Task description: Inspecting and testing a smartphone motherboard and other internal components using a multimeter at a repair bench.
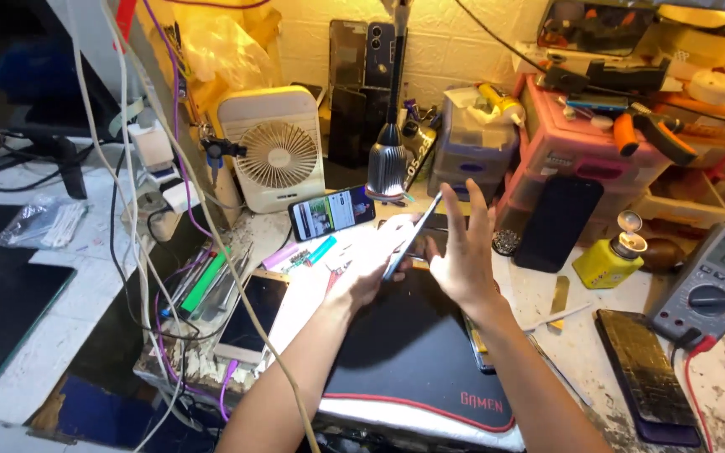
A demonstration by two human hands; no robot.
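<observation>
Glossy thin phone (pixel 414 237) — clamped by left hand (pixel 368 273), right hand (pixel 463 260), over black mat (pixel 404 344)

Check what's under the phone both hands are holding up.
Below the phone, held edge-on by left hand and right hand, lies a black mat with a red edge. The hands and forearms cover part of the mat; anything there is hidden.
</observation>
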